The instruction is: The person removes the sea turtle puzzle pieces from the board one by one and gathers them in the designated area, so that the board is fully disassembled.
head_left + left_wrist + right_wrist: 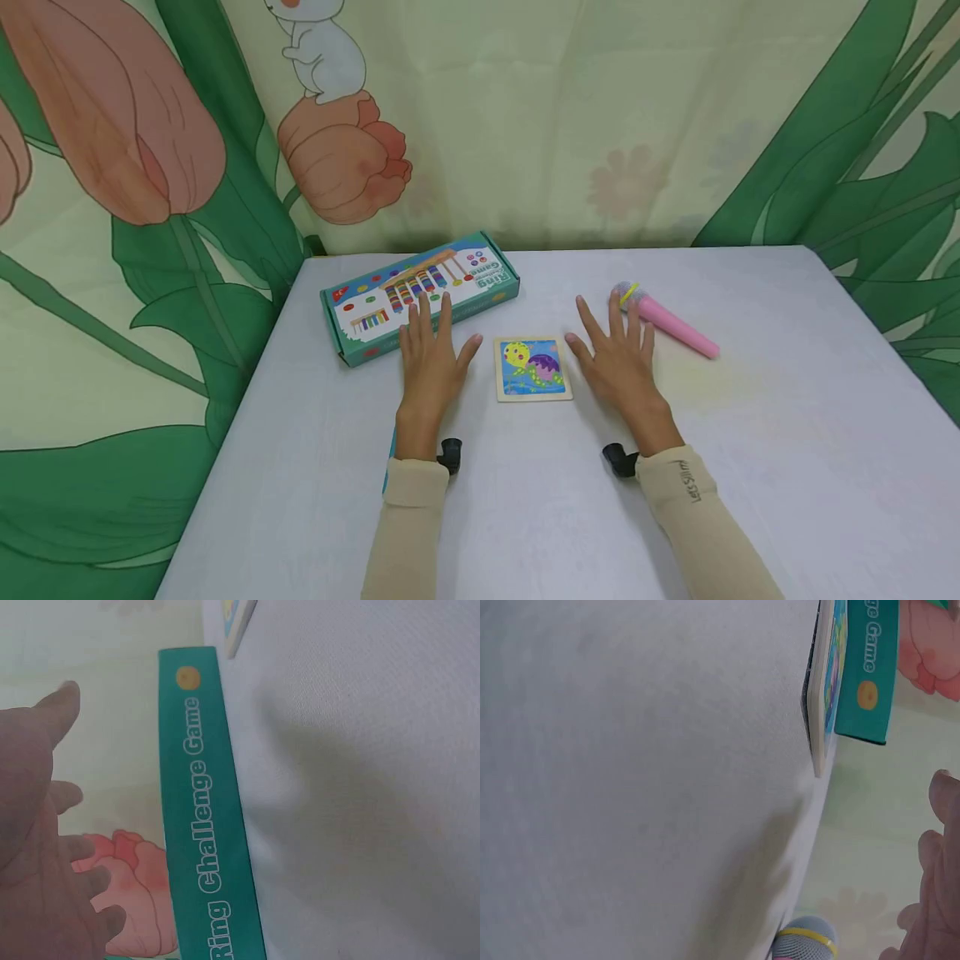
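Note:
Both hands hover over the table with fingers spread, holding nothing. The left hand (432, 367) is in front of a green Ring Challenge Game box (420, 296), its fingertips overlapping the box's near side in the head view. The right hand (621, 367) is nearest a pink toy microphone (678, 325) with a grey mesh head and yellow band, partly behind the fingers. Between the hands lies a flat square wooden puzzle (533, 369) with a turtle picture. In the left wrist view the box's side (206, 802) shows its lettering; the right wrist view shows the microphone head (806, 939).
A white-covered table (540, 517) carries everything. A thin blue edge (391, 454) of something shows beside the left wrist, mostly hidden by the arm. Behind the table hangs a curtain (525, 125) printed with tulips and leaves. Small black cameras sit at both wrists.

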Demonstrator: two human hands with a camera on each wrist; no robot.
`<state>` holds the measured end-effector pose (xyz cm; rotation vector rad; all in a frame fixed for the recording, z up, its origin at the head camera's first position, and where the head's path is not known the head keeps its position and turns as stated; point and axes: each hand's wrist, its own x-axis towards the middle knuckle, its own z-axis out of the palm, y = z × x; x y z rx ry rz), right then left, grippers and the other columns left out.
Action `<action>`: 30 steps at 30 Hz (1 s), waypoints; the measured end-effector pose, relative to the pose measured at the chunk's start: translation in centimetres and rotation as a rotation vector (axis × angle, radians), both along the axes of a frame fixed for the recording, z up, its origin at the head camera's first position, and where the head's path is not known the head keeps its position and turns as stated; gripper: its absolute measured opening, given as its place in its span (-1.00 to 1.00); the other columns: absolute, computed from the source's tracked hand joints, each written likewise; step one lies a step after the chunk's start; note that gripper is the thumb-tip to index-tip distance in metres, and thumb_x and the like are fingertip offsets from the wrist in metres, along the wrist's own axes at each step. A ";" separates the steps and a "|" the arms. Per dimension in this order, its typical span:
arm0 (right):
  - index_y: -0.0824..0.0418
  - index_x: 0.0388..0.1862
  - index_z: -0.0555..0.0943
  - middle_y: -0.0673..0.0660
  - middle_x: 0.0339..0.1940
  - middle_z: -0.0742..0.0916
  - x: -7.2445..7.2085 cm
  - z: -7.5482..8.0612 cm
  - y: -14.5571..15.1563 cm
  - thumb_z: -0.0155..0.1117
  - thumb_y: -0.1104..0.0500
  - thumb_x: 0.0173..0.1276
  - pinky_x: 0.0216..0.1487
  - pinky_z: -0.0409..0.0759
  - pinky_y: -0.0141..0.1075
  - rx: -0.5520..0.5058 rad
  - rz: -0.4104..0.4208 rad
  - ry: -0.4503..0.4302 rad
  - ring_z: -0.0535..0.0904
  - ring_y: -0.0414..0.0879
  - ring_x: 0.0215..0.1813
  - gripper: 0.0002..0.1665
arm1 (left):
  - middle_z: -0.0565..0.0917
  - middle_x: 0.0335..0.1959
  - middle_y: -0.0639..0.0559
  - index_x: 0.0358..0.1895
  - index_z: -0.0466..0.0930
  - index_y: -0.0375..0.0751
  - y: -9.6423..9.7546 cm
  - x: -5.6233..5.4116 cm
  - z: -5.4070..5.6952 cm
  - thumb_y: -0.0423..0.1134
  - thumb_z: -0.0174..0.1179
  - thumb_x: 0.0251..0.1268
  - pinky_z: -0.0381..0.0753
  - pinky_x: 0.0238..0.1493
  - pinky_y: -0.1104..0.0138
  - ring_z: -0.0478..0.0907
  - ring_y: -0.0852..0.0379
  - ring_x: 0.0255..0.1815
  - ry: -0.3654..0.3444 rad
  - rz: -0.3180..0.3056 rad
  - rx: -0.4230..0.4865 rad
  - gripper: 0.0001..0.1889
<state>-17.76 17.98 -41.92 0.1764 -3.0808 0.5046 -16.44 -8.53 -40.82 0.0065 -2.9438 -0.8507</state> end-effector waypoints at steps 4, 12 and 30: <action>-0.07 0.73 -0.10 0.35 0.68 -0.25 -0.1 -0.1 -0.3 -0.18 -0.24 0.67 0.49 -0.40 0.37 0.004 0.005 -0.016 -0.43 0.38 0.64 -0.20 | -0.35 0.69 -0.20 0.70 -0.17 -0.04 -0.1 0.0 -0.3 0.18 0.11 0.54 -0.43 0.58 -0.08 -0.45 -0.20 0.67 -0.013 0.007 0.001 -0.10; -0.06 0.73 -0.07 0.34 0.69 -0.23 -0.5 -0.2 -0.6 -0.13 -0.23 0.67 0.50 -0.38 0.38 -0.024 0.041 -0.025 -0.42 0.34 0.65 -0.19 | -0.28 0.69 -0.26 0.70 -0.13 -0.07 0.1 0.2 -0.4 0.14 0.18 0.50 -0.39 0.58 -0.12 -0.40 -0.24 0.67 -0.032 -0.007 -0.023 -0.08; 0.24 0.06 0.77 0.08 -0.05 0.73 -7.1 1.0 -5.3 0.34 0.31 0.45 0.13 0.59 -0.04 -0.125 0.640 -0.212 0.64 -0.04 -0.04 -0.75 | 0.22 0.60 -0.10 0.59 0.26 -0.02 8.7 5.5 -1.3 0.33 0.03 0.47 0.38 0.42 0.24 0.20 -0.11 0.57 -0.171 -0.407 -0.513 -0.22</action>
